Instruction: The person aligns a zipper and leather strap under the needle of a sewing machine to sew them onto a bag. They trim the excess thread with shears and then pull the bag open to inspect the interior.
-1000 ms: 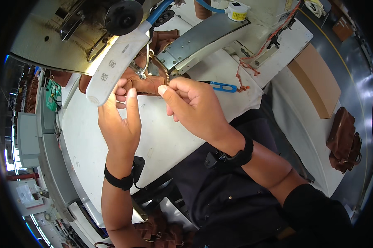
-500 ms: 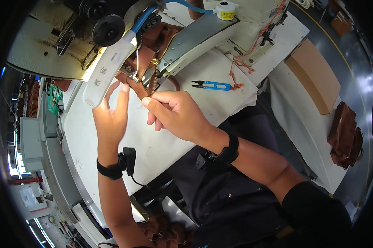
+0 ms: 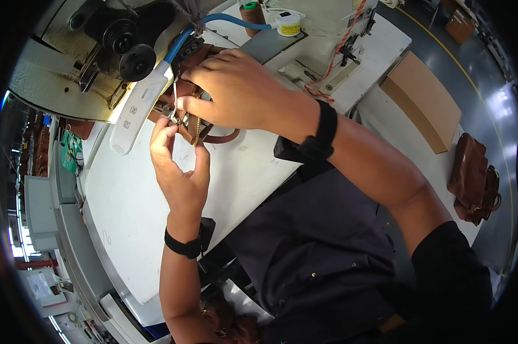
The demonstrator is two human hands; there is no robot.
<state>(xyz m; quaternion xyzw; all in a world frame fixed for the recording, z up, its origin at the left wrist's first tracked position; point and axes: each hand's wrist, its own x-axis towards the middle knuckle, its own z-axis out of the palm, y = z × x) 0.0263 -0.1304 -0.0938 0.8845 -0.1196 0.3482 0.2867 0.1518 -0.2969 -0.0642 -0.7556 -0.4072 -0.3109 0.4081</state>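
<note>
A brown leather piece with a gold-toothed zipper lies under the needle area of a sewing machine. My left hand is at its near edge, with the thumb by the zipper end and the fingers beside the presser foot, closed on the leather. From the right, my right hand reaches over the piece. Its thumb and curled fingers grip the leather beside the needle area and hide part of the zipper. A brown strap sticks out below my right hand.
A white lamp bar hangs just left of the work. Behind stand a brown thread spool and a small white round container. Orange cord hangs at the right. A cardboard box and brown leather goods lie farther right.
My right hand has moved up and left over the leather, from pinching its near edge. My left hand has shifted right to the zipper end. The blue thread snips are now hidden.
</note>
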